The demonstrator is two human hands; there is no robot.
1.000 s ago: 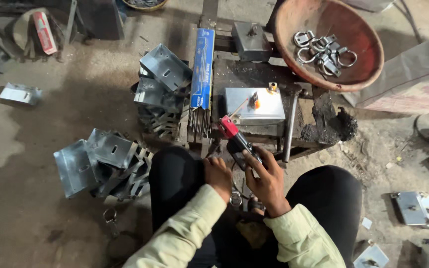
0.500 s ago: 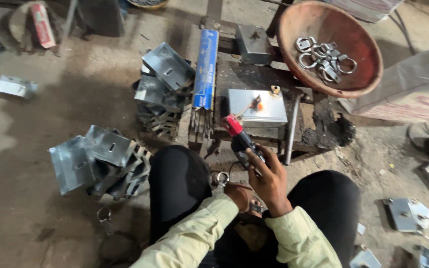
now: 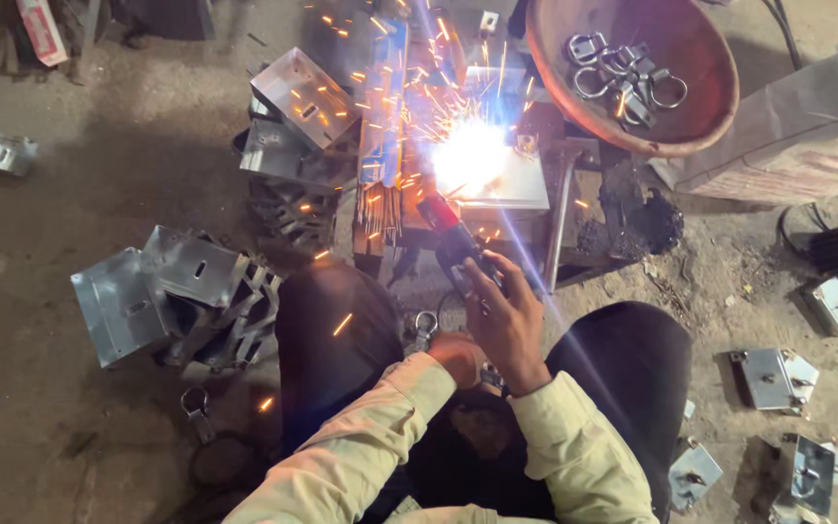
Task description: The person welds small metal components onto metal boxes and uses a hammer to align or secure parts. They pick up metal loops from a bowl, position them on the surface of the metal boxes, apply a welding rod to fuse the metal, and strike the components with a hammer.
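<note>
Sitting low on the dirt floor (image 3: 70,408), knees wide, so the work stays close in front. Big round rust-red bowl (image 3: 700,126) up on the right, full of metal rings (image 3: 623,73), within easy reach. Piles of bent metal boxes (image 3: 167,291) off to the left. Flat metal plate (image 3: 521,184) lying level between the knees, bright sparks bursting from it. Right hand (image 3: 506,320) wrapped tight round the welding holder (image 3: 453,243), long way running up and left, red tip aimed at the plate. Left hand (image 3: 458,354) tucked below, near the right wrist; curled or loose, cannot tell.
</note>
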